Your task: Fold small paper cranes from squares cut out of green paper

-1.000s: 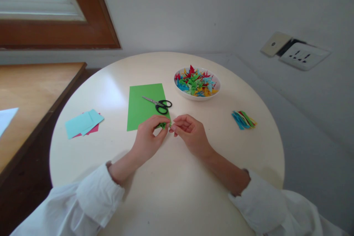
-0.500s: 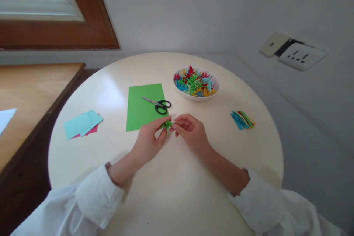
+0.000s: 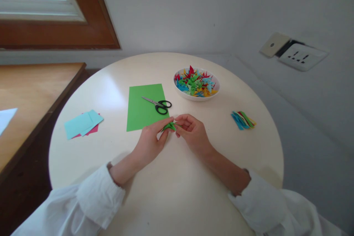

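Observation:
A small green origami crane (image 3: 169, 127) is held between my two hands, just in front of a green paper sheet. My left hand (image 3: 151, 138) pinches it from the left between thumb and fingers. My right hand (image 3: 193, 134) is closed with its fingertips on the crane's right end; the exact grip is partly hidden. Just beyond the hands, black-handled scissors (image 3: 159, 104) lie half across the green sheet (image 3: 138, 108), blades pointing left.
On the round white table (image 3: 171, 199), a white bowl (image 3: 197, 98) full of colourful folded cranes stands at the back. Light blue and red paper pieces (image 3: 80, 124) lie at left, coloured strips (image 3: 242, 120) at right. A wooden surface (image 3: 35, 88) stands beyond the table's left edge.
The green crane has turned a little and shifted slightly right between my fingers, showing more of its body. Both hands keep nearly the same place.

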### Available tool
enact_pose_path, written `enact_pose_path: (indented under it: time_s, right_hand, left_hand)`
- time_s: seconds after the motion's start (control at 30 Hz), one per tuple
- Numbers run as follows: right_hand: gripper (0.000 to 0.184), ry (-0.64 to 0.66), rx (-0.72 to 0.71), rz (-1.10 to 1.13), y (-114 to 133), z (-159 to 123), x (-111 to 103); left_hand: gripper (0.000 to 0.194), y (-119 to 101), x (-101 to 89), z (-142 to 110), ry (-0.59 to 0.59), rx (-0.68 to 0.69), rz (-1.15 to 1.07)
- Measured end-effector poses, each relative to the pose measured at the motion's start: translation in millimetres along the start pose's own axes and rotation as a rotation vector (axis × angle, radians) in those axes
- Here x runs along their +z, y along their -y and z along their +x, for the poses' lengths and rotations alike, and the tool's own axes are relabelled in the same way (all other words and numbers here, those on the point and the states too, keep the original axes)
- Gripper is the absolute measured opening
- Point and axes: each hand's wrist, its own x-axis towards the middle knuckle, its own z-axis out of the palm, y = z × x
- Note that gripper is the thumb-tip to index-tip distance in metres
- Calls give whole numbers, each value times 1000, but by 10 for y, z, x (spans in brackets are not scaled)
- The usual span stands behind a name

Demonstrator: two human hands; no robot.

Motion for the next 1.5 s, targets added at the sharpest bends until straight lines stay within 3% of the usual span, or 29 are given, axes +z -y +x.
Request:
enact_pose_path:
  time_s: [0.33, 0.5, 0.73, 0.9, 1.13, 1.5]
  right_hand:
    - [29, -2, 1, -2, -14, 40, -19]
    - [16, 6, -189, -162, -78, 39, -70]
    - [9, 32, -467, -463, -81, 54, -102]
    - [9, -30, -495, -489, -53, 54, -93]
    - [10, -55, -475, -500, -71, 27, -74]
    - [11, -61, -466, -448, -146, -4, 19]
  left_hand:
    - [30, 148, 24, 46, 12, -171, -252]
    - [18, 75, -39, 115, 75, -249, -379]
    - [30, 131, -29, 151, 142, -216, -508]
    - [42, 189, 10, 135, 63, -288, -561]
    - [19, 217, -14, 97, -141, -87, -289]
    - [11, 177, -28, 41, -213, 93, -47]
